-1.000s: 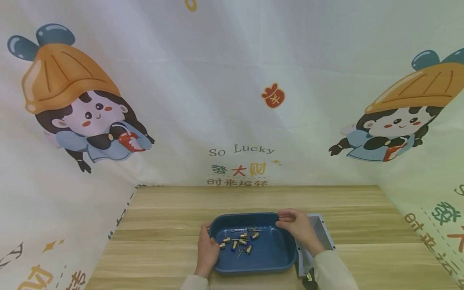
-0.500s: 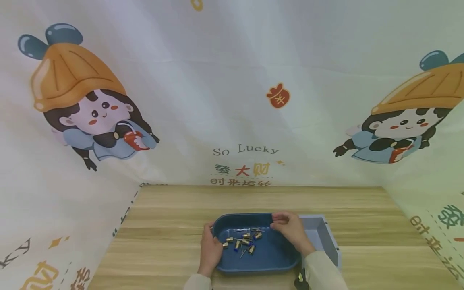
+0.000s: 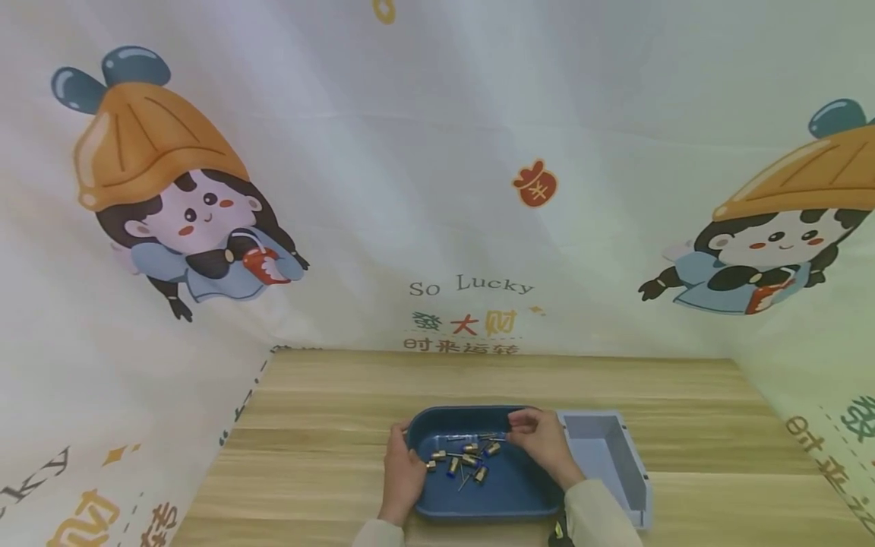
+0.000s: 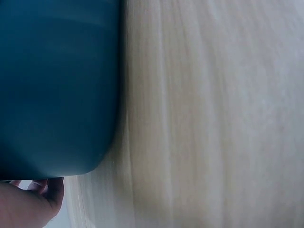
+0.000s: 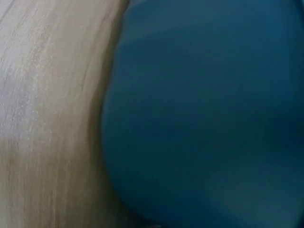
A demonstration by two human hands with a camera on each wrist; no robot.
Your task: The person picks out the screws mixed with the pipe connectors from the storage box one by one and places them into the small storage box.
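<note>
A dark blue tray (image 3: 488, 497) stands on the wooden table, holding several small brass-coloured fittings (image 3: 481, 475), some with blue ends, and thin metal pins (image 3: 465, 481). My left hand (image 3: 403, 467) grips the tray's left end, its thumb at the rim; in the left wrist view that hand (image 4: 28, 204) shows at the lower edge beside the tray's outer wall (image 4: 57, 95). Over the tray's right part, my right hand (image 3: 543, 443) has its fingertips bent and apart, close to the pins at the back. Only the tray's wall (image 5: 204, 114) and the table fill the right wrist view.
Right of the blue tray, partly behind the right forearm, is an open light grey bin (image 3: 636, 475). A black object (image 3: 559, 534) with yellow-green marks shows by the right sleeve. Printed cloth walls (image 3: 478, 228) enclose the table (image 3: 328, 425) at the back and sides.
My right hand has moved left from the tray's far right corner to over its inside, uncovering more of the grey bin. My left hand keeps its grip. The whole head view has shifted slightly.
</note>
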